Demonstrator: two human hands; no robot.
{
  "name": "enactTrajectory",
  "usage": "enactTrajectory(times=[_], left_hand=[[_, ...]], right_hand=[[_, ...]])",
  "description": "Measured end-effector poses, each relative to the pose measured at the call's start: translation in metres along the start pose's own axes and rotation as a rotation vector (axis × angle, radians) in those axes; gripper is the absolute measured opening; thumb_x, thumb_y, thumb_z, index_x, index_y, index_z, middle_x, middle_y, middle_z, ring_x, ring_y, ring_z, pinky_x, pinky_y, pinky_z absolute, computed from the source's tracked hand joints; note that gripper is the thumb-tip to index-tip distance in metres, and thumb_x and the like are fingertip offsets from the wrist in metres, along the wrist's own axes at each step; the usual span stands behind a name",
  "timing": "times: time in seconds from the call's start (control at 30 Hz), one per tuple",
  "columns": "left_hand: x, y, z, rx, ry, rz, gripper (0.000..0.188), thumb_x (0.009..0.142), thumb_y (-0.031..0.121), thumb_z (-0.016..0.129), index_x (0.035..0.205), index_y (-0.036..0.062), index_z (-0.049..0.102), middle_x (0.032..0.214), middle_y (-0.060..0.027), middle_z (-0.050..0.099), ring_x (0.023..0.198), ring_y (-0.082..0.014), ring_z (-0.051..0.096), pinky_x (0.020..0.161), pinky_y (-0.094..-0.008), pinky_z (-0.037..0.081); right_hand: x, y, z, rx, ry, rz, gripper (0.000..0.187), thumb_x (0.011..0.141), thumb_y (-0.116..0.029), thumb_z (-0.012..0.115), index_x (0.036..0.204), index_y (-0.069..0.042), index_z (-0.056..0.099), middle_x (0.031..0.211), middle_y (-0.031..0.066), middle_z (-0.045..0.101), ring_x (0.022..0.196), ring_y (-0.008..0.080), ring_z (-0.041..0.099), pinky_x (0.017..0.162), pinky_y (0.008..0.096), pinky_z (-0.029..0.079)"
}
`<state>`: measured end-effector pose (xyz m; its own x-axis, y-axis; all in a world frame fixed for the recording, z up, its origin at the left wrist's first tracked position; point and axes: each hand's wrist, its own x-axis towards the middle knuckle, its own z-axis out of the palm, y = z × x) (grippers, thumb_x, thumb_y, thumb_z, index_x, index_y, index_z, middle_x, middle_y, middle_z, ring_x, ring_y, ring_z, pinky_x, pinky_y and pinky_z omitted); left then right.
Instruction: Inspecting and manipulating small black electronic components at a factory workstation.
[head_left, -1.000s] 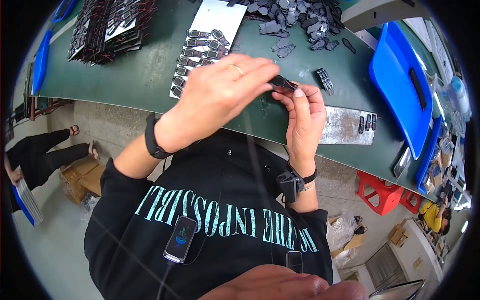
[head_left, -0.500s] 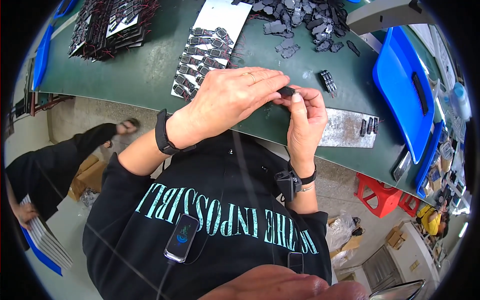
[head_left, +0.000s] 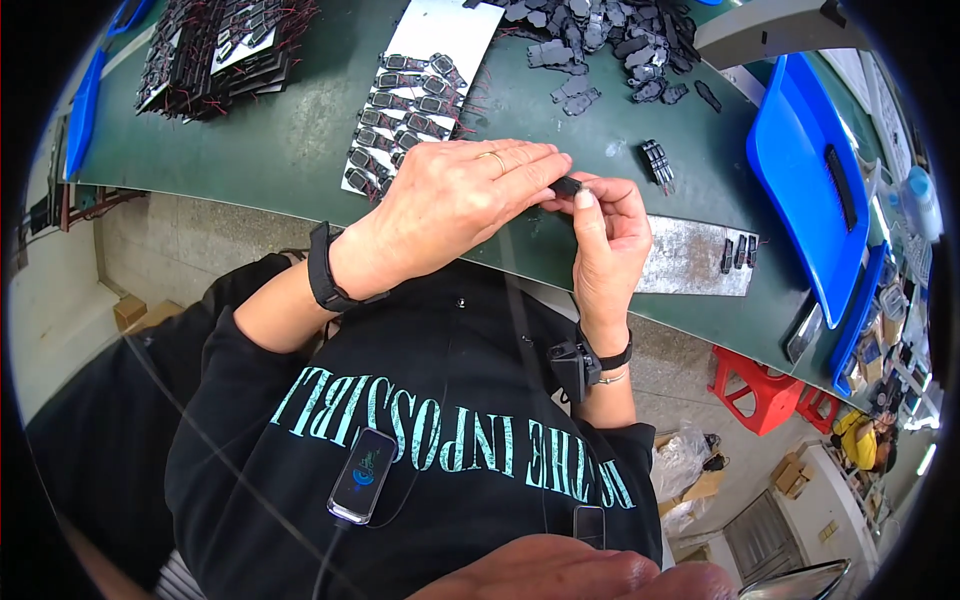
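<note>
Above the near edge of the green table, a small black plastic piece [head_left: 566,186] is pinched between my two hands. My left hand [head_left: 455,200] lies over its left end with fingers pressed together, partly covering it. The thumb and fingers of my right hand [head_left: 612,225] close on its right end. Just beyond my left hand is a white board [head_left: 440,30] bearing rows of small black housings [head_left: 415,105] with thin red wires. Right of my right hand, a scuffed metal plate [head_left: 685,265] carries a few small black parts [head_left: 739,253].
A heap of flat black pieces [head_left: 640,50] lies at the far side, with a small black cluster [head_left: 656,163] nearer. Stacked loaded boards [head_left: 215,60] stand far left. A blue tray [head_left: 790,130] sits right; a red stool [head_left: 750,390] is below. A dark-clothed person [head_left: 90,430] is close at left.
My hands have shifted very slightly left, still holding the black piece. The other person at the left has come much closer, now right behind my left arm.
</note>
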<state>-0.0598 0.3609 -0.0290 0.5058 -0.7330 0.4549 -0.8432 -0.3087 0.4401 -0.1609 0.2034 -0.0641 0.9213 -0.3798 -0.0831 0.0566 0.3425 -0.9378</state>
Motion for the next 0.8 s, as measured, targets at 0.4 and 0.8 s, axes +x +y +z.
enactTrajectory(times=[0.4, 0.8], left_hand=[[-0.003, 0.012, -0.003, 0.052, 0.033, -0.009, 0.030, 0.083, 0.015, 0.077, 0.111, 0.0046, 0.072, 0.104, -0.0083, 0.073, 0.091, -0.0242, 0.073, 0.073, -0.0322, 0.061], [-0.006, -0.002, -0.019, -0.168, -0.122, 0.030, 0.023, 0.083, 0.018, 0.078, 0.090, 0.0058, 0.060, 0.086, -0.0061, 0.057, 0.073, -0.0243, 0.061, 0.054, -0.0346, 0.049]], right_hand=[[-0.007, 0.003, 0.007, -0.094, -0.019, -0.118, 0.030, 0.094, 0.006, 0.066, 0.118, -0.002, 0.050, 0.109, 0.0115, 0.064, 0.102, 0.0175, 0.065, 0.092, 0.0304, 0.054], [-0.009, -0.011, 0.007, -0.081, -0.112, -0.164, 0.025, 0.094, 0.004, 0.066, 0.115, -0.001, 0.055, 0.099, 0.0128, 0.066, 0.095, 0.0237, 0.068, 0.082, 0.0325, 0.055]])
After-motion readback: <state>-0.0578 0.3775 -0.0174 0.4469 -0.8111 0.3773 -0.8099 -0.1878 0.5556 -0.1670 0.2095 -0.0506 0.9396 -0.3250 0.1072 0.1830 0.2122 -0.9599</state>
